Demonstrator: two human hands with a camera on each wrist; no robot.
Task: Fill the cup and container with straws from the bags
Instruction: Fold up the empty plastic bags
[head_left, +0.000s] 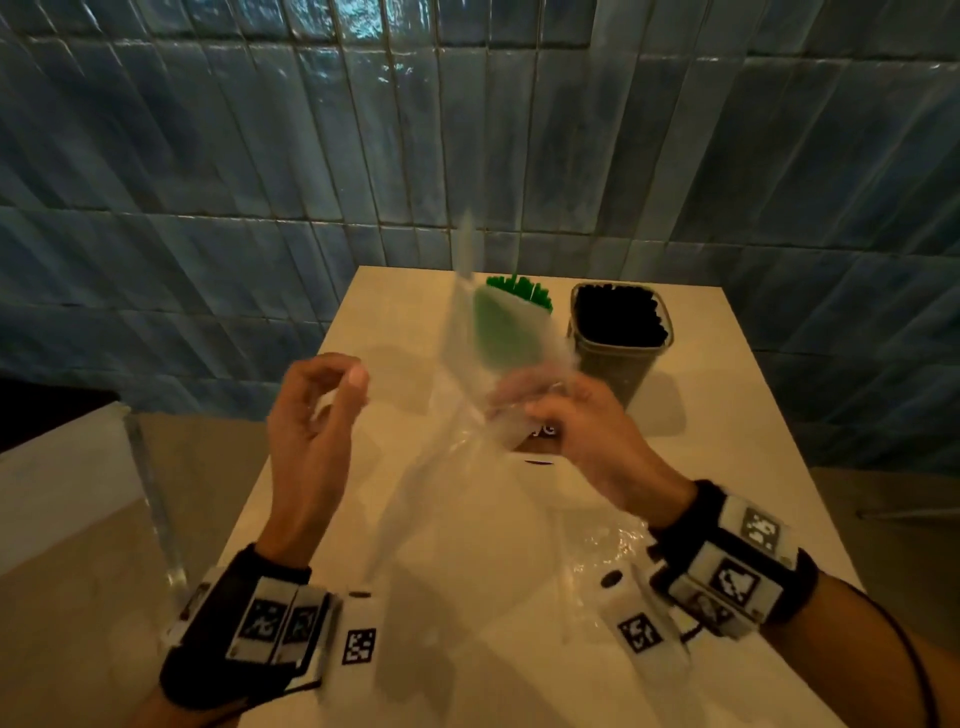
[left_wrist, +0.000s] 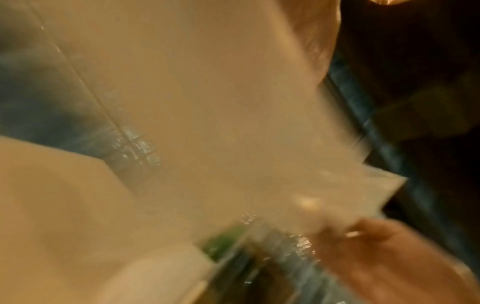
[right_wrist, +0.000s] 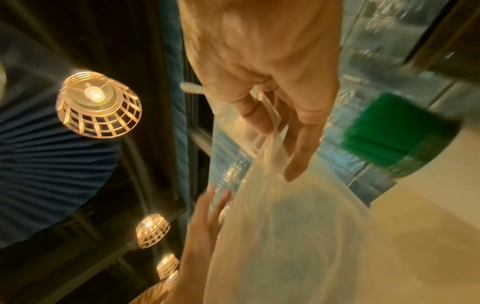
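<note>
My right hand (head_left: 550, 410) grips a crumpled part of an empty clear plastic bag (head_left: 457, 374) held up over the cream table (head_left: 727, 395). The bag (right_wrist: 285, 236) hangs below those fingers in the right wrist view. My left hand (head_left: 332, 395) is raised beside the bag, loosely curled, with nothing seen in it. Its fingers (right_wrist: 207, 205) lie straight against the bag's side. Behind the bag stands a cup of green straws (head_left: 519, 291). To its right, a clear square container (head_left: 618, 332) is packed with black straws. The left wrist view is blurred, mostly bag (left_wrist: 233, 123).
A second clear bag (head_left: 597, 561) lies flat on the table near my right wrist. A blue tiled wall (head_left: 467, 130) rises right behind the table. A clear panel (head_left: 150, 493) stands off the table's left side. Lit cage lamps (right_wrist: 98, 105) hang overhead.
</note>
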